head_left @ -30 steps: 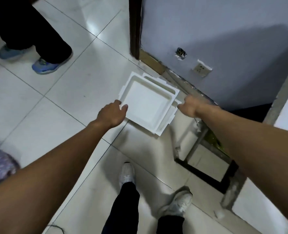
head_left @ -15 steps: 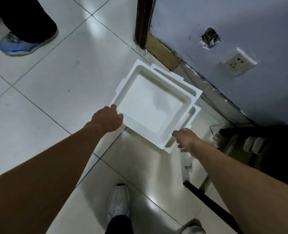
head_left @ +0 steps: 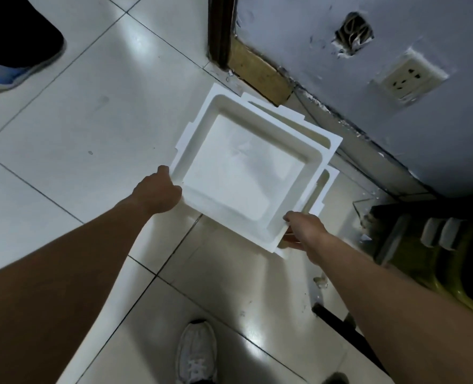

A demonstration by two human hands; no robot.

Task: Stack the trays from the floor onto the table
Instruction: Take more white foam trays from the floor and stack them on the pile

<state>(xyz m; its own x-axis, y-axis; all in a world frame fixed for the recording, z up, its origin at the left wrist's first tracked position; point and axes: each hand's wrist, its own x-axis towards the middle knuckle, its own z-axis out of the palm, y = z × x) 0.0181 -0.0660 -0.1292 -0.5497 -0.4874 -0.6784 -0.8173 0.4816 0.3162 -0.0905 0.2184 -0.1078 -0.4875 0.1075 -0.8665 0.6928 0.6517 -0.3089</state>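
A white square foam tray (head_left: 241, 173) lies on top of a second white tray (head_left: 322, 187) on the tiled floor by the wall. The lower tray peeks out at the far and right sides. My left hand (head_left: 157, 192) grips the top tray's near-left corner. My right hand (head_left: 303, 231) grips its near-right corner, fingers curled under the rim. The top tray sits skewed relative to the one below.
A grey wall (head_left: 299, 37) with a socket (head_left: 412, 79) and a dark door frame (head_left: 218, 29) stands behind the trays. Another person's blue shoe (head_left: 5, 76) is at far left. My own shoe (head_left: 196, 353) is near. A dark frame and yellowish object (head_left: 423, 261) stand at right.
The camera has come lower and closer to the trays. My right hand moved from the tray's far-right side to its near-right corner and closed on the rim; my left hand stayed at the left corner.
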